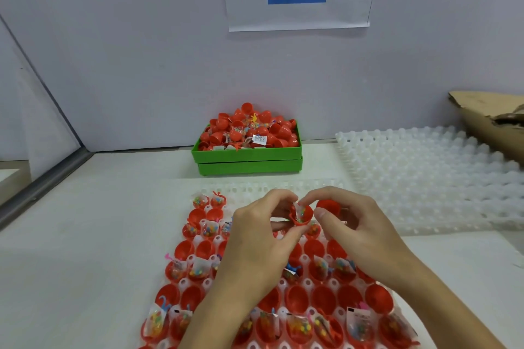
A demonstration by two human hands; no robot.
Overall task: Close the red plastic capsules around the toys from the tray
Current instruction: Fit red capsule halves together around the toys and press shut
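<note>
Currently you hold one open red plastic capsule half [301, 216] in the air above the far rows of the white moulded plastic tray [309, 259], with a small clear toy packet of coloured beads [300, 211] sitting in its cup. Your left hand [255, 231] pinches the half from the left, thumb below the rim. Your right hand [350, 217] pinches the top of the packet with forefinger and thumb, while the matching red dome-shaped lid half [329, 206] shows just behind its fingers; whether the two halves are hinged together cannot be told.

Handling notes, as judgement:
- Capsule is light, thin-walled, fairly stiff but springy; glossy, so likely slippery. Grip at the sides just below the rim, not on the dome.
- Packet is soft film, crinkly, and stands proud of the rim. Tuck it down fully, or the film may catch in the seam and stop the snap.
- Press the halves squarely; a skewed push could pop them apart.

Many filled halves remain open in the tray; the green plastic bin [246, 154] of capsules stands well beyond.
</note>
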